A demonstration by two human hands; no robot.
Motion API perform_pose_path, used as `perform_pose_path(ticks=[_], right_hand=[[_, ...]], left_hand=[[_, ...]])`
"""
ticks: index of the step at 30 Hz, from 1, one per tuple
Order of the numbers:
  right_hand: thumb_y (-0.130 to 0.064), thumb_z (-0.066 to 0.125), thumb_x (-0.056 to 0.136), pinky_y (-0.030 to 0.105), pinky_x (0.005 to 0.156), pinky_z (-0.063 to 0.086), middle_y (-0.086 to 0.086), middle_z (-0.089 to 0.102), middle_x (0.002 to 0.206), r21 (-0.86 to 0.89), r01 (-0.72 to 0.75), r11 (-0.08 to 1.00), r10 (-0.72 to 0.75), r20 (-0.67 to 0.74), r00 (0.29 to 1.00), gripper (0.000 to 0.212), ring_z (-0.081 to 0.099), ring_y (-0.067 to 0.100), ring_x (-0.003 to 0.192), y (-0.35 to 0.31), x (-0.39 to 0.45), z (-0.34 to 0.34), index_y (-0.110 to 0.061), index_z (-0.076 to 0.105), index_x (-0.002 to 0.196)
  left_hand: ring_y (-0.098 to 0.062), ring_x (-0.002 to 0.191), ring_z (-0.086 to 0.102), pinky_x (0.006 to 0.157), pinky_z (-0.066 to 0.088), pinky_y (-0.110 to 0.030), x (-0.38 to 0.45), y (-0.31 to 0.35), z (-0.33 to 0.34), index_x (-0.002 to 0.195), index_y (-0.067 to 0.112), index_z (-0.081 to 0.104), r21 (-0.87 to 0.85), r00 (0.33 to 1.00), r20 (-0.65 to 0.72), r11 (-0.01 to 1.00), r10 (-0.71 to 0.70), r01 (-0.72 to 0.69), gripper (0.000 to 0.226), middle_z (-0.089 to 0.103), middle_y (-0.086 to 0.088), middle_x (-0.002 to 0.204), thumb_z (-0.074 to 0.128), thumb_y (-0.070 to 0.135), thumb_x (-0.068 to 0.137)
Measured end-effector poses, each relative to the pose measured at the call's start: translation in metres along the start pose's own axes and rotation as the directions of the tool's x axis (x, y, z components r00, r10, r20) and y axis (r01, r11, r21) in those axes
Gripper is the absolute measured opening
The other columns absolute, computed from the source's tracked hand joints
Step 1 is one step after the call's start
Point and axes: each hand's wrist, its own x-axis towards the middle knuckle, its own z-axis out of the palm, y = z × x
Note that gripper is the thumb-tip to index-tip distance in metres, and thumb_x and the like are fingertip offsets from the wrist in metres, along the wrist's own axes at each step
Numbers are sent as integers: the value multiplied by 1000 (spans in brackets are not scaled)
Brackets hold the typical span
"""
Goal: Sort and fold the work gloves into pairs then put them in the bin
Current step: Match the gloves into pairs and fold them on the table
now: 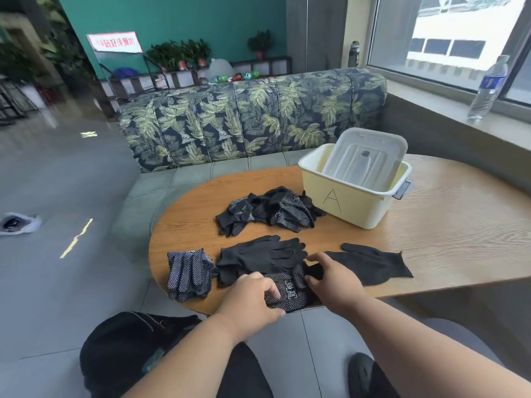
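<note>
The fingers of the left hand (253, 294) are curled down on the near edge of a dotted glove (290, 288), which is pinched between them and the thumb at the table's front edge. The right hand (330, 278) is laid on the right side of the same glove, its fingers bent and its thumb pressed into the black cloth there. White characters are printed on this glove, but they cannot be read.

Just behind the hands a plain black glove pair (263, 255) is lain flat, and to the right a single black glove (373, 262) is spread, partly covered by the right hand. To the left a dotted glove bundle (188, 272) is placed. Farther back an unsorted glove heap (270, 212) is touching the cream bin (344, 205), which is marked with a hand-drawn "A". A translucent lid (365, 156) is stood tilted inside the bin. All is carried by the wooden table (445, 225).
</note>
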Motion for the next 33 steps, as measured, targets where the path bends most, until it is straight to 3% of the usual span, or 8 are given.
perform_pose_path(ticks=[3,7,11,15,19,27,31,33], right_hand=[[-39,67,94,30,79,52,-9,73,118,0,3,1000,-3,1,1000,41,68,19,105,-1,-2,0,-40,54,133],[-38,65,95,29,77,50,-9,72,121,-2,0,1000,0,9,1000,42,68,19,104,-4,-5,-3,-40,53,136],[-48,58,95,29,73,46,-9,72,122,29,-31,999,31,21,999,41,63,18,90,-8,-9,-4,-42,52,135],[-77,64,77,31,83,48,-7,64,128,-11,-23,1000,23,28,999,75,65,20,112,-16,-14,-1,-41,45,141],[-84,68,65,32,93,53,-8,57,136,-109,38,993,-33,49,998,95,63,16,119,-20,-19,3,-44,39,146],[-81,71,65,30,92,52,-10,56,139,-88,54,995,-51,36,998,94,63,14,119,-20,-22,1,-44,39,146],[-77,72,69,28,92,51,-12,55,141,-58,51,997,-49,34,998,90,62,12,119,-19,-23,-1,-45,40,146],[-73,70,74,29,90,49,-10,56,141,-45,44,998,-42,34,999,83,62,14,119,-18,-22,-2,-44,40,146]], left_hand=[[-11,108,51,86,49,-31,-9,-6,-9,112,39,67,127,991,133,991,21,-38,46,53,13,112,84,50,71],[-15,111,51,80,39,-27,-12,-5,-4,114,37,65,208,992,75,972,97,-111,35,53,10,112,72,24,82],[-15,110,56,87,45,-28,-10,-5,-5,107,35,70,150,996,37,984,87,-92,24,58,11,109,58,26,88],[-8,111,57,90,42,-24,-5,-5,-7,111,35,69,50,999,-7,998,48,-48,20,65,16,115,57,30,95],[-12,109,59,84,43,-28,0,-2,-7,113,36,67,25,1000,-8,1000,6,-6,18,67,14,116,58,35,97],[-15,96,63,77,47,-31,14,9,0,118,36,60,-1,997,-32,998,-67,67,25,67,13,93,63,41,94],[-18,91,61,70,43,-32,16,13,7,111,33,48,-9,986,-124,993,-116,116,29,62,11,92,68,38,90],[-18,96,60,74,44,-32,17,17,8,105,31,50,-4,983,-154,995,-97,98,25,58,11,97,70,33,89]])
